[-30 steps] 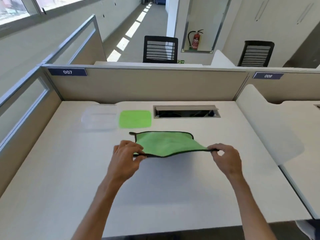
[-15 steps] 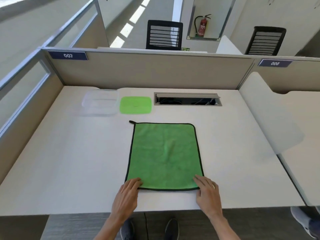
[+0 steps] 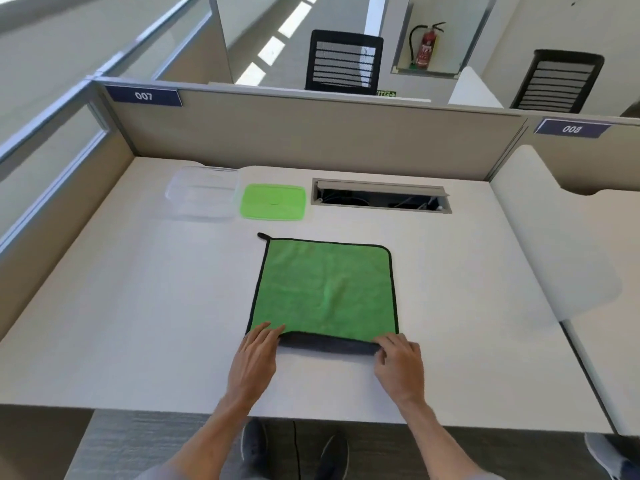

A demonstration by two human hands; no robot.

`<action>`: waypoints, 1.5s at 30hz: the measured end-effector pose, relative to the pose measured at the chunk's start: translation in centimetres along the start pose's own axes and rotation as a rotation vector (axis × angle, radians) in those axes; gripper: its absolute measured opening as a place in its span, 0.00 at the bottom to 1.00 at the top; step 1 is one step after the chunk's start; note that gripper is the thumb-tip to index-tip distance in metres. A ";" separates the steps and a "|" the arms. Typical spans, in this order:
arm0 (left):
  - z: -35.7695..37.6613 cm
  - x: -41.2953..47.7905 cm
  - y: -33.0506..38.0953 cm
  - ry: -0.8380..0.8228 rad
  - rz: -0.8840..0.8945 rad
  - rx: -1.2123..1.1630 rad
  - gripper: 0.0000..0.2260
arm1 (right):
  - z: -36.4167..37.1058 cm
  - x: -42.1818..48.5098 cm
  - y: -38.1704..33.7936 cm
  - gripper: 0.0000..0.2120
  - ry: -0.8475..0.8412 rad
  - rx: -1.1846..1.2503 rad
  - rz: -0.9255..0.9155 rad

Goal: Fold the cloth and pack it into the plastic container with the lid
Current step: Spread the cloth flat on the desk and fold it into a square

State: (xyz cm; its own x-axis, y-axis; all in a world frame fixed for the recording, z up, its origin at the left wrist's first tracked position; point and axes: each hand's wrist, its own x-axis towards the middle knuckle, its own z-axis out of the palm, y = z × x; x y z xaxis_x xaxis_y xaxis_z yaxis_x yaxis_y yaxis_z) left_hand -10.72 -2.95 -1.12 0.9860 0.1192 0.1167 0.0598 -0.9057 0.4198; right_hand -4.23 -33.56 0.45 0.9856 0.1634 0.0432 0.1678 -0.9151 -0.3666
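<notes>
from my remote station i record the following. a green microfibre cloth with black piping [image 3: 323, 289] lies flat on the white desk top [image 3: 138, 306], near the middle and toward the near edge. a small black hanging loop [image 3: 262, 235] projects from its far left corner. the near hem is turned up, exposing a strip of the grey underside [image 3: 329, 345] between the two hands.

the left hand [image 3: 254, 362] rests at the cloth's near left corner, fingers extended and close together, fingertips lying on the green face; i cannot tell whether the thumb is under the hem, so a grip is not confirmed. the right hand [image 3: 400, 367] sits at the near right corner, fingers curled, pinching the lifted hem between thumb and fingertips.

a clear rectangular plastic container [image 3: 203, 192] stands open at the far left of the desk. a green rectangular plastic lid [image 3: 273, 201] lies flat just beside it on its right, apart from the cloth. right of the lid a grey-framed cable slot [image 3: 381, 196] is set into the desk top.

a beige partition [image 3: 311, 129] runs along the far edge, with a blue plate marked 007 [image 3: 143, 96] at its left. beyond it i note two black mesh chairs [image 3: 344, 60] and a red fire extinguisher [image 3: 425, 46]. dark shoes [image 3: 254, 448] show below the near edge.
</notes>
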 end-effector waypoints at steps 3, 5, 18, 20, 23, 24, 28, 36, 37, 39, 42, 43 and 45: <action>-1.1 2.7 0.1 0.031 -0.014 -0.008 0.13 | -1.0 3.2 -0.5 0.10 0.028 -0.007 0.021; -1.9 5.2 -0.1 0.067 -0.004 -0.019 0.10 | -1.6 5.6 -0.7 0.10 0.059 -0.015 0.041; -4.2 20.3 -4.5 -0.033 -0.052 -0.010 0.09 | -1.9 18.2 -2.0 0.06 0.186 0.017 0.229; -3.9 21.8 -4.9 -0.044 -0.082 -0.032 0.09 | -1.8 20.0 -2.1 0.07 0.178 0.028 0.261; -3.5 23.8 -5.2 -0.051 -0.113 -0.052 0.08 | -1.5 22.3 -2.0 0.09 0.161 0.047 0.296; -3.3 24.5 -5.3 -0.056 -0.122 -0.056 0.08 | -1.3 23.1 -1.9 0.09 0.156 0.056 0.303; -2.7 27.3 -5.8 -0.098 -0.157 -0.054 0.08 | -0.6 25.9 -1.7 0.10 0.134 0.085 0.332; -1.2 30.1 -7.3 -0.177 -0.238 -0.038 0.08 | 1.1 28.8 -0.9 0.10 0.061 0.099 0.376; -1.0 30.3 -7.4 -0.179 -0.243 -0.044 0.09 | 1.3 29.1 -0.7 0.10 0.054 0.095 0.382; -0.7 30.6 -7.5 -0.176 -0.246 -0.053 0.09 | 1.6 29.5 -0.5 0.10 0.038 0.076 0.392; -0.2 30.8 -7.7 -0.188 -0.249 -0.052 0.09 | 2.2 29.6 -0.3 0.10 0.033 0.043 0.392; 0.0 30.8 -7.9 -0.187 -0.250 -0.050 0.09 | 2.4 29.4 -0.3 0.10 0.036 0.034 0.393; 0.3 30.8 -8.1 -0.182 -0.247 -0.041 0.09 | 2.8 29.3 -0.5 0.10 0.046 0.024 0.404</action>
State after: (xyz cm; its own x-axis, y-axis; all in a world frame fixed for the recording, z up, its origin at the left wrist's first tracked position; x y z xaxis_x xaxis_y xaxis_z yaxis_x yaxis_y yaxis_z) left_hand 19.23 7.92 -1.14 0.9543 0.2557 -0.1549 0.2986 -0.8408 0.4516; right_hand 24.51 -27.34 -0.67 0.9722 -0.2244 -0.0672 -0.2328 -0.8933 -0.3844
